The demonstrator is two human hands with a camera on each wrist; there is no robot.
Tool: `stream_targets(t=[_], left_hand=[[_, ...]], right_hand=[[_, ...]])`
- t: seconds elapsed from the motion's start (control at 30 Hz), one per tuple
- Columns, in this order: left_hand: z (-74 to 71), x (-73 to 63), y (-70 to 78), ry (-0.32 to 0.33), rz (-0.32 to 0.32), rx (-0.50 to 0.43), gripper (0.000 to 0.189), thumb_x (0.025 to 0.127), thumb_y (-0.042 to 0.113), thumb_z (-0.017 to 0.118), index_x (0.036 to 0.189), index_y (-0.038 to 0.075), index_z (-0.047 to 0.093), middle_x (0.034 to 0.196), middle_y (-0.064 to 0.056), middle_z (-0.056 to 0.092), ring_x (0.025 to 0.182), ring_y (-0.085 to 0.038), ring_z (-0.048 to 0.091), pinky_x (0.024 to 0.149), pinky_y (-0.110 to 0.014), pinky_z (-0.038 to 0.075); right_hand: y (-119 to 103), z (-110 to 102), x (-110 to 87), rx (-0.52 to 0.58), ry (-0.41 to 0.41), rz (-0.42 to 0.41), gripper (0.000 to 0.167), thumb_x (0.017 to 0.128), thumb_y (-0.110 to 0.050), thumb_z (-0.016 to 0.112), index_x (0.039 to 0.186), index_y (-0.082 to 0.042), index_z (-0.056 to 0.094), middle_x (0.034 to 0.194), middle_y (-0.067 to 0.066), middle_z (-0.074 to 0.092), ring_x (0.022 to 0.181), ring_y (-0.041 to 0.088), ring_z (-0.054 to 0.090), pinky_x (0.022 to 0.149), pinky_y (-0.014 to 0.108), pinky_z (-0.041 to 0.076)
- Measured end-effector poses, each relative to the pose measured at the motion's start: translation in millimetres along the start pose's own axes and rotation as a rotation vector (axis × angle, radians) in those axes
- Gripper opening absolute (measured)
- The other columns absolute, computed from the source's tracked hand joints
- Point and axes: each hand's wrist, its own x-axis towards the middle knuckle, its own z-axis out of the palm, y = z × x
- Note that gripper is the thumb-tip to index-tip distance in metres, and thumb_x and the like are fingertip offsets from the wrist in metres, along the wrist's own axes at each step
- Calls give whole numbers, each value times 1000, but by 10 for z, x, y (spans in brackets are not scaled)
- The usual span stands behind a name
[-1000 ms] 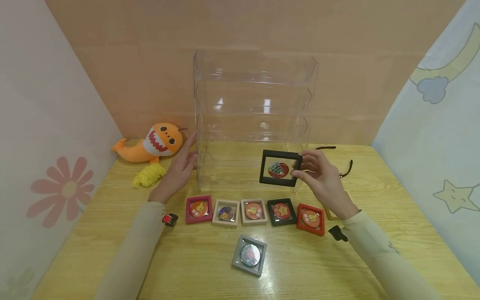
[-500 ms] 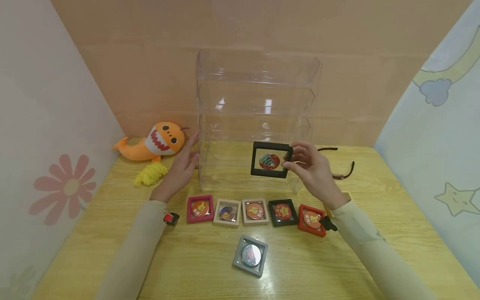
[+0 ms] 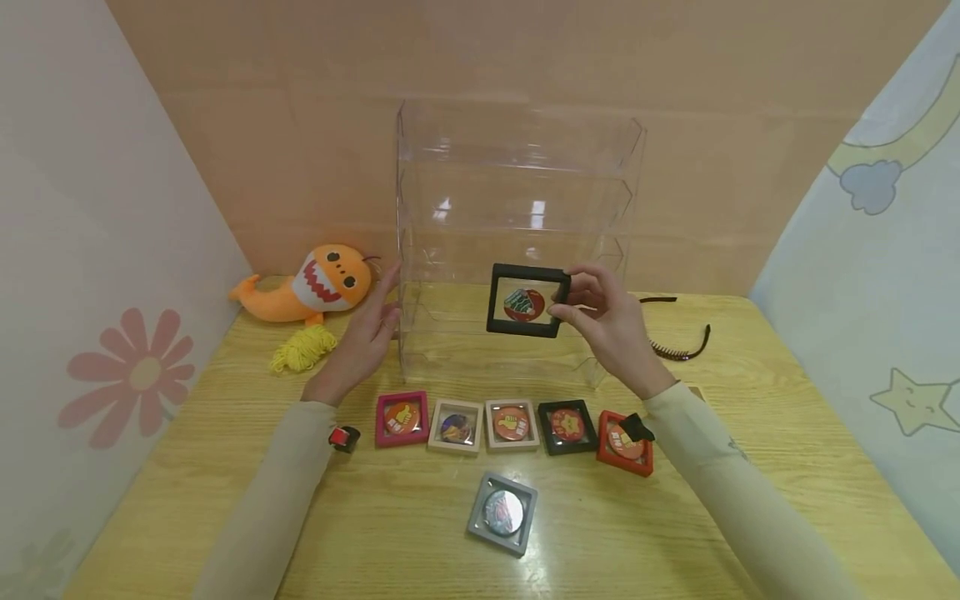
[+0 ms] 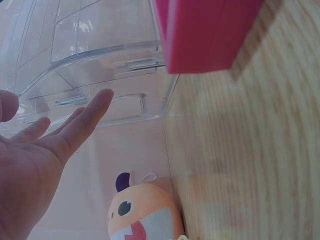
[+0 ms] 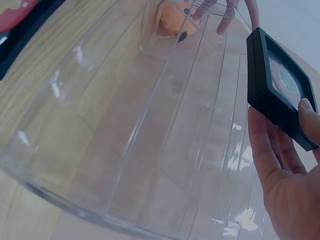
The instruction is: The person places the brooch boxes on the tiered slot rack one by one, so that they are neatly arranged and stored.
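Observation:
My right hand point(image 3: 606, 321) pinches a black square display frame point(image 3: 491, 304) by its right edge, thumb in front and fingers behind. Inside that frame is a round red badge with a green and white pattern. It is held up in front of the lower tiers of a clear acrylic tiered rack point(image 3: 517, 171). In the right wrist view the black frame point(image 5: 257, 70) appears tilted, apart from the rack's walls. My left hand point(image 3: 363, 333) rests with straight fingers against the rack's left side; the left wrist view shows the fingers point(image 4: 85, 120) extended beside the clear panel.
Before the rack lie a magenta frame point(image 3: 380, 421), two beige frames point(image 3: 433, 427) point(image 3: 491, 425), a black badge frame point(image 3: 547, 429) and a red frame point(image 3: 611, 458). Nearer is a grey frame point(image 3: 480, 508). Left are an orange plush shark point(image 3: 273, 300) and yellow yarn point(image 3: 303, 348); right, a dark headband point(image 3: 672, 357).
My right hand has carried the black frame up and to the left, across the front of the rack. The left hand keeps its place at the rack's side.

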Motion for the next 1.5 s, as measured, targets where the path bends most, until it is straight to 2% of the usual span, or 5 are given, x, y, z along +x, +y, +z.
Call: stream_targets(t=[0.23, 0.67, 0.97, 1.1, 1.5], left_hand=[[0, -5, 15, 3, -7, 4, 69, 109, 7, 41, 163, 37, 11, 165, -10, 23, 135, -46, 45, 90, -54, 55], [2, -1, 34, 10, -5, 5, 67, 109, 6, 40, 164, 33, 12, 164, -13, 25, 135, -47, 44, 91, -55, 55], [8, 0, 37, 9, -15, 8, 65, 110, 11, 40, 163, 36, 12, 165, -10, 23, 136, -46, 44, 90, -53, 56], [9, -10, 37, 8, -24, 1, 66, 110, 9, 39, 163, 37, 12, 166, -8, 23, 138, -44, 42, 91, -54, 55], [-1, -13, 63, 10, -20, -1, 65, 110, 13, 38, 163, 38, 11, 166, -7, 22, 137, -45, 42, 93, -54, 54]], right_hand=[[-42, 72, 130, 40, -9, -20, 51, 91, 2, 73, 135, -4, 50, 107, 14, 65, 101, 23, 67, 87, 28, 58], [-84, 159, 368, 36, -13, -21, 50, 92, -3, 74, 136, -9, 50, 107, 11, 65, 99, 22, 68, 84, 29, 59], [-53, 213, 493, 42, -6, 3, 50, 92, -5, 74, 135, -12, 50, 107, 10, 64, 99, 23, 68, 86, 30, 58], [-44, 250, 546, 44, -6, 11, 50, 92, -6, 74, 135, -11, 50, 107, 10, 64, 98, 23, 68, 85, 32, 59], [-92, 330, 715, -47, -24, -8, 49, 92, -14, 75, 134, -16, 50, 105, 7, 67, 94, 20, 71, 84, 36, 59]])
